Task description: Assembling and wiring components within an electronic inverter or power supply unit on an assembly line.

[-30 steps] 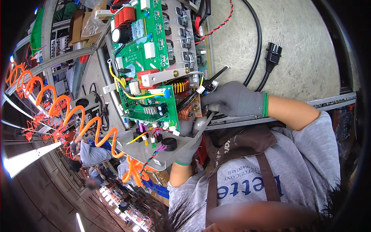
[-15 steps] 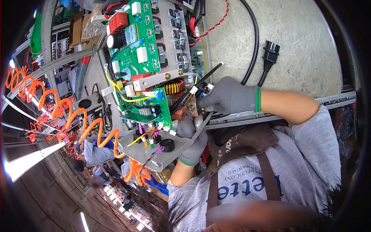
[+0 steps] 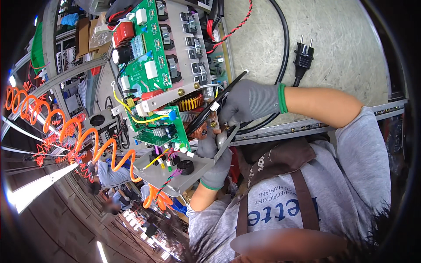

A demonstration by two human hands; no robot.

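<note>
The open electronic unit [image 3: 182,72] stands on the left part of the desk [image 3: 351,52], its near end at the desk's near edge, and I see its green circuit board [image 3: 139,70] uncovered. At that near end a grey metal panel [image 3: 197,171] seems to reach past the edge towards the wearer; it carries a black round part [image 3: 185,166] with coloured wires.

From my remote view, the gloved right hand [image 3: 252,103] comes in over the near edge and sits at the unit's near right corner, beside the black-sleeved wires [image 3: 228,92]. Its fingers are bent inward, close together — I cannot tell what, if anything, they are clamped on. The gloved left hand [image 3: 218,168] is at the panel, its flange partly in front; the fingers show just beside a copper coil [image 3: 199,131], and whether they grip anything I cannot make out.

To the right, a black plug [image 3: 303,57] lies on the desk, prongs towards the far edge, near a looping black cable [image 3: 285,44].
</note>
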